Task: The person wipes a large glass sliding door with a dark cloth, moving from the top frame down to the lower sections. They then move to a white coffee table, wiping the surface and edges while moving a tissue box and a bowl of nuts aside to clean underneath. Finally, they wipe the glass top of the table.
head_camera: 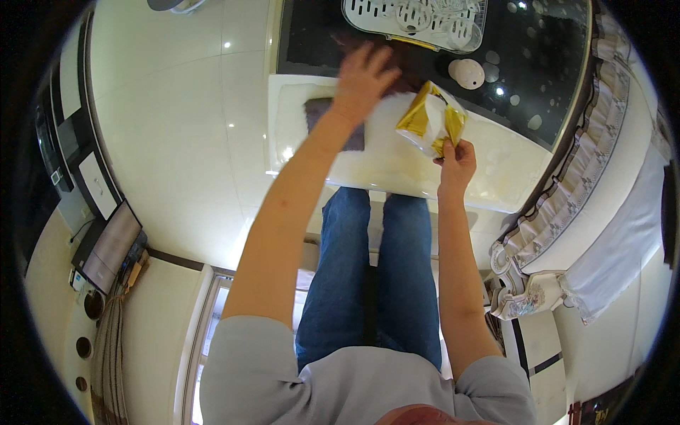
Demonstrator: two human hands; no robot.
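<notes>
My right hand (458, 166) pinches the lower corner of a gold and white plastic packet (433, 119), which is tilted above the cream front section of the table (489, 164). My left hand (366, 77) reaches over the line where the cream section meets the dark glossy tabletop (311, 45). Its fingers are spread and slightly blurred, and I see nothing held in them. A grey-purple cloth (355, 139) lies flat on the cream section, partly hidden by my left forearm.
A white slotted tray (366, 21) with clear glassware stands at the far side. Right of it is a small pale round container (467, 74). A sofa with a ruffled cover (589, 154) borders the table's right. A television (109, 247) is at the left wall.
</notes>
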